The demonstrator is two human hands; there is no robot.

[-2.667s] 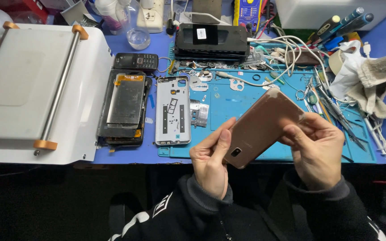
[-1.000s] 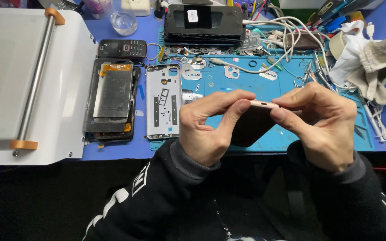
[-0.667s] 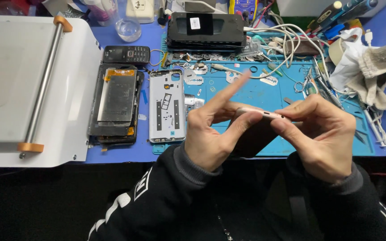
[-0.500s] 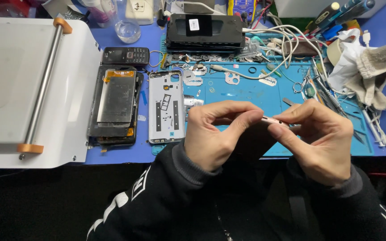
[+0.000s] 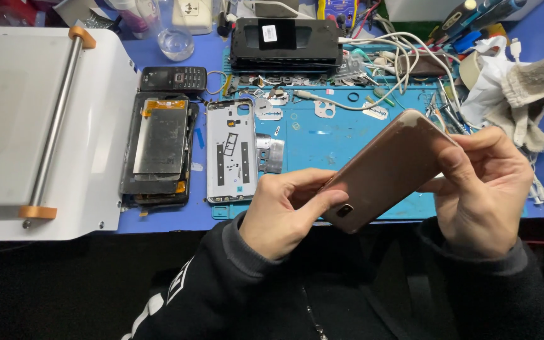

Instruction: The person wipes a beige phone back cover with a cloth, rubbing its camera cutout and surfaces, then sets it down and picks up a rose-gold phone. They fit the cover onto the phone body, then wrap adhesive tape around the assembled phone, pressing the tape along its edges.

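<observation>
Both hands hold a rose-gold phone [image 5: 382, 170] above the near edge of the blue work mat [image 5: 322, 138], its back side facing up with the camera lens near my left thumb. My left hand [image 5: 284, 211] grips the lower end of the phone. My right hand [image 5: 489, 189] grips the upper right edge, thumb on the back. The phone is tilted, its top pointing up and to the right.
A grey phone back cover [image 5: 230, 150] and an opened phone with a bare screen assembly [image 5: 157, 148] lie at the left of the mat. A white machine with a roller bar [image 5: 39, 126], a small keypad phone [image 5: 173, 79], a black box [image 5: 284, 41], cables, tools and rags [image 5: 511, 88] crowd the back and right.
The phone was held edge-on between the fingertips of both hands; now it is turned so that its flat back faces up, tilted to the right, as it was earlier.
</observation>
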